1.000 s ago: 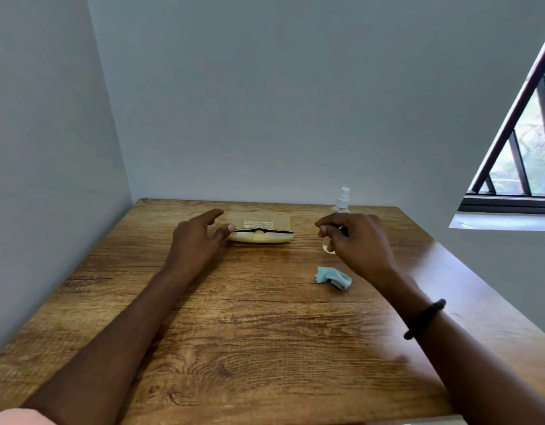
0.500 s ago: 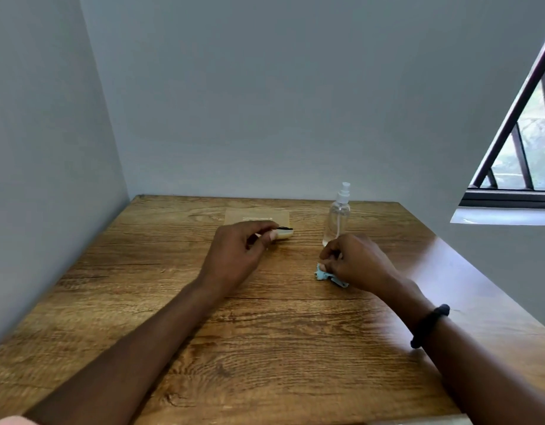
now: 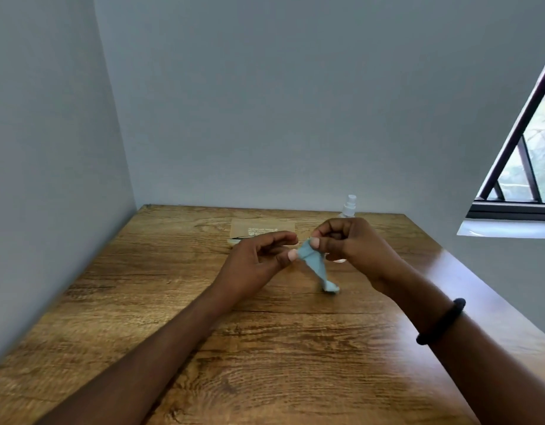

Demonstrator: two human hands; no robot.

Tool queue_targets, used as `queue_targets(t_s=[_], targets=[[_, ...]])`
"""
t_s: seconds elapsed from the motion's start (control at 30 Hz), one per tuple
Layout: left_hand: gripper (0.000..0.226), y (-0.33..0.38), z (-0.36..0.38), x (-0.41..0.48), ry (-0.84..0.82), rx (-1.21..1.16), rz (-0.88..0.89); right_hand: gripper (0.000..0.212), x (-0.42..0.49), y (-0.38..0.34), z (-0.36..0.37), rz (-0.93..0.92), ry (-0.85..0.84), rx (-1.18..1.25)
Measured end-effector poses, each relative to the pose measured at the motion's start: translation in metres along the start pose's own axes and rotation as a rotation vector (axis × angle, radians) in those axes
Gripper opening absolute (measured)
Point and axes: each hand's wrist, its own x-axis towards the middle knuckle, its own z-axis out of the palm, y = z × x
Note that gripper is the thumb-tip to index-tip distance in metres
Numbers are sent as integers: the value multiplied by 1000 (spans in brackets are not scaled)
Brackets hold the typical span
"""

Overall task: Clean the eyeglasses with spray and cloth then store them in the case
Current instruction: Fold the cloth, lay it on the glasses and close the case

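My right hand (image 3: 358, 248) pinches the top of a small light-blue cloth (image 3: 316, 266) and holds it above the wooden table (image 3: 265, 357); the cloth hangs down toward the tabletop. Just left of it is my left hand (image 3: 252, 265), fingers loosely curved, thumb tip close to the cloth's upper edge and nothing held. Behind my hands the beige glasses case (image 3: 262, 227) lies open, with a dark part of the eyeglasses (image 3: 241, 238) showing at its front left edge. The clear spray bottle (image 3: 350, 205) stands behind my right hand, only its white nozzle plainly visible.
Grey walls close off the table on the left and at the back. At the right are a window with dark bars (image 3: 522, 167) and a white sill (image 3: 507, 230), next to the table's right edge. A black band circles my right wrist (image 3: 441, 322).
My right hand has lifted the cloth off the table. My left hand left the glasses at the case and moved right, toward the cloth.
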Motion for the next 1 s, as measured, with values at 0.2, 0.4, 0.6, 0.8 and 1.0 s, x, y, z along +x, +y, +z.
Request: queue_targets(t_s=[0.2, 0.4, 0.6, 0.8, 1.0], targets=[[26, 12, -5, -3, 86, -189, -5, 6, 4, -10, 17, -75, -13, 297], [24, 18, -10, -2, 192, -349, -37, 16, -2, -4, 23, -4, -38, 566], [33, 20, -9, -4, 162, -486, -92, 10, -7, 0, 22, -2, -95, 663], [34, 22, -12, -3, 143, -597, -153, 13, -6, 3, 28, -23, -85, 669], [28, 21, -10, -3, 175, -547, -189, 15, -6, 4, 35, -35, 13, 610]])
